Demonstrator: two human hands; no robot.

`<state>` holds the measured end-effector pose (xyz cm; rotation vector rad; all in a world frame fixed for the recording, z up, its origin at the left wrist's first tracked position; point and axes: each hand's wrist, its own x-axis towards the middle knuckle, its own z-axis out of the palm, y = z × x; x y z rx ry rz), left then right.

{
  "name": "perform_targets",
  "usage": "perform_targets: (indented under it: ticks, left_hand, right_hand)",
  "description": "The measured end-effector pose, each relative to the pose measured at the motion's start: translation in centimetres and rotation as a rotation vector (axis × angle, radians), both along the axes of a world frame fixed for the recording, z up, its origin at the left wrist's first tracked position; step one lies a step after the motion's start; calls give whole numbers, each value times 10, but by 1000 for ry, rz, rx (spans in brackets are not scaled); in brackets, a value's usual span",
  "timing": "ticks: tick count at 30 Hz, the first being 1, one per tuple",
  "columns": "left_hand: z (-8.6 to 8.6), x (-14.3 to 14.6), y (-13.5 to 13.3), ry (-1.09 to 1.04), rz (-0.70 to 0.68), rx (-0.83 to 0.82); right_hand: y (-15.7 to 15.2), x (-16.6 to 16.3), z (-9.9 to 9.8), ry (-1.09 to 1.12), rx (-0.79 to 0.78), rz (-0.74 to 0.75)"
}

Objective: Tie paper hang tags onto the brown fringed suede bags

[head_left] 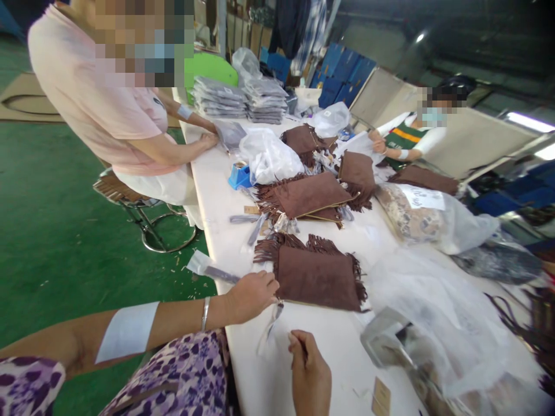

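Note:
A brown fringed pouch (318,276) lies flat on the white table in front of me, its fringe along the top and sides. At its near left corner my left hand (254,296) is closed, thumb and fingers pinching the edge. A thin pale strip or tag (272,323) hangs from that corner onto the table. My right hand (310,370) is just nearer to me, below the pouch and apart from it. Its thumb and forefinger are pressed together; whatever they hold, if anything, is too small to make out.
Behind the pouch lie more stacked brown pouches (318,193) and a blue tape dispenser (239,175). Clear plastic bags (433,312) spread on the right, beside a small brown card tag (381,397). Co-workers sit at left (108,115) and far right (407,138).

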<state>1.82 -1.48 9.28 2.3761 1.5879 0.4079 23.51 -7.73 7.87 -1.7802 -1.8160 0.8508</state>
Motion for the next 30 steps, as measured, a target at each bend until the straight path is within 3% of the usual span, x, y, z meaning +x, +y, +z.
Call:
perform_targets:
  ticks: [3, 6, 11, 17, 26, 30]
  left_hand:
    - [-7, -1, 7, 182, -30, 76]
    - [-11, -2, 8, 252, -32, 110]
    - [-4, -7, 0, 316, -69, 122]
    - [5, -21, -30, 242, -105, -56]
    - [22, -47, -73, 90, 51, -300]
    - [16, -53, -77, 4, 158, -314]
  right_hand:
    - [13, -14, 10, 45, 33, -32]
    - [32, -40, 16, 122, 57, 26]
    - [53, -65, 11, 158, 66, 94]
    - [36, -60, 3, 167, 20, 145]
    - [11, -81, 8, 84, 144, 369]
    - [6, -90, 11, -2, 155, 402]
